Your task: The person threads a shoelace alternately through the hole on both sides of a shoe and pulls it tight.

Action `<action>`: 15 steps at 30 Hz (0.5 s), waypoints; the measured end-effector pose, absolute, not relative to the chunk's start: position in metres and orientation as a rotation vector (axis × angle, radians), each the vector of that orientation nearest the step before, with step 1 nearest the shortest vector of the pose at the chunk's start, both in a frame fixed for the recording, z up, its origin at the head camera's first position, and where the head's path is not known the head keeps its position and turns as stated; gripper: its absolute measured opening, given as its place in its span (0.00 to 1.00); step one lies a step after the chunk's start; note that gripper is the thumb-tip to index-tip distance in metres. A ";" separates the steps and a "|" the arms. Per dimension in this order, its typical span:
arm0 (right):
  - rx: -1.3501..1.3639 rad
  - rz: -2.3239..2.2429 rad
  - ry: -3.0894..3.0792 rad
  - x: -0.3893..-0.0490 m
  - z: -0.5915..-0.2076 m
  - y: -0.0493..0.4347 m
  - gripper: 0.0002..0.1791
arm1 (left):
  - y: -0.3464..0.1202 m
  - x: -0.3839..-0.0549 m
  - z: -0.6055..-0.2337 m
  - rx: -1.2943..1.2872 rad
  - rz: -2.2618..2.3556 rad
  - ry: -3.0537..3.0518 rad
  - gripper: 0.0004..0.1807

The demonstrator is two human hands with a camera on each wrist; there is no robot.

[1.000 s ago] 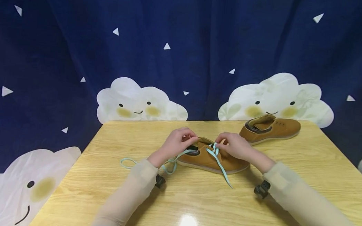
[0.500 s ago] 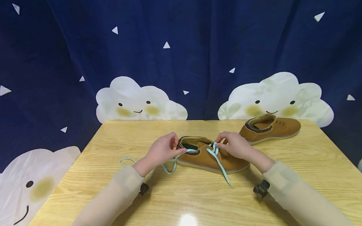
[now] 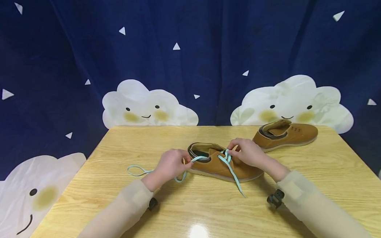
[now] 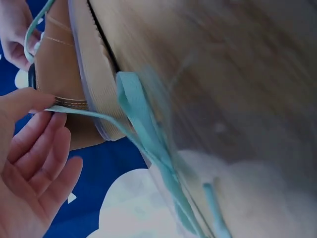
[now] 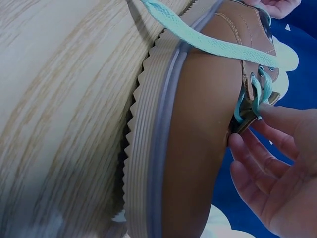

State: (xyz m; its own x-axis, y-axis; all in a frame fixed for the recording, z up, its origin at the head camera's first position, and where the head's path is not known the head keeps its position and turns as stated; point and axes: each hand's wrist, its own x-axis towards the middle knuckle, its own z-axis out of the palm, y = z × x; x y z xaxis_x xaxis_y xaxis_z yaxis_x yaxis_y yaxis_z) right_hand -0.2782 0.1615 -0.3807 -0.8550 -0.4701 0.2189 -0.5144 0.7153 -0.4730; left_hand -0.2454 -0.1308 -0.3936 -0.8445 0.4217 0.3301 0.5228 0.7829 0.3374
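Observation:
A tan lace-up shoe [image 3: 215,170] stands on the table, toe to the right, with a mint-green shoelace [image 3: 231,169] threaded through some eyelets. Beside its heel my left hand [image 3: 171,165] pinches the lace between thumb and forefinger; in the left wrist view the lace [image 4: 91,114] trails from the fingertips. At the eyelets my right hand [image 3: 248,152] pinches the lace by the shoe's tongue. In the right wrist view, its thumb [image 5: 280,116] presses the lace and the other fingers touch the shoe's far side. One lace end hangs over the near side onto the table.
A second tan shoe [image 3: 286,137], with bare eyelets, stands at the back right. Slack lace [image 3: 138,171] loops over the wooden table [image 3: 223,223] left of the first shoe. Behind the table hangs a dark blue curtain [image 3: 210,54] with cloud shapes.
My left hand has moved from over the shoe's opening leftward and down to beside the heel, drawing the lace with it. My right hand has stayed at the eyelets.

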 end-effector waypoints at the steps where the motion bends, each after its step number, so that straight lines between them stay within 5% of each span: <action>1: 0.815 0.823 -2.831 -0.278 -0.380 0.162 0.02 | -0.131 -0.246 -0.393 -0.742 -0.687 -2.743 0.07; 9: 0.821 0.821 -2.828 -0.277 -0.379 0.162 0.02 | -0.146 -0.254 -0.376 -0.808 -1.632 -2.680 0.04; 15: 0.821 0.817 -2.827 -0.277 -0.380 0.163 0.02 | -0.164 -0.260 -0.359 -0.857 -2.143 -2.481 0.12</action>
State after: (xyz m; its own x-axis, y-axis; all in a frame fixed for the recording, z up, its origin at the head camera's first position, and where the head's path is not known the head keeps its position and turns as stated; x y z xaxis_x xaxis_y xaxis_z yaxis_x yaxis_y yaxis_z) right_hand -0.2766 0.1633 -0.3797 -0.8522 -0.4733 0.2230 -0.5193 0.7132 -0.4709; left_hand -0.2603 -0.1644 -0.3591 -0.8436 0.5195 0.1357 0.2097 0.0862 0.9740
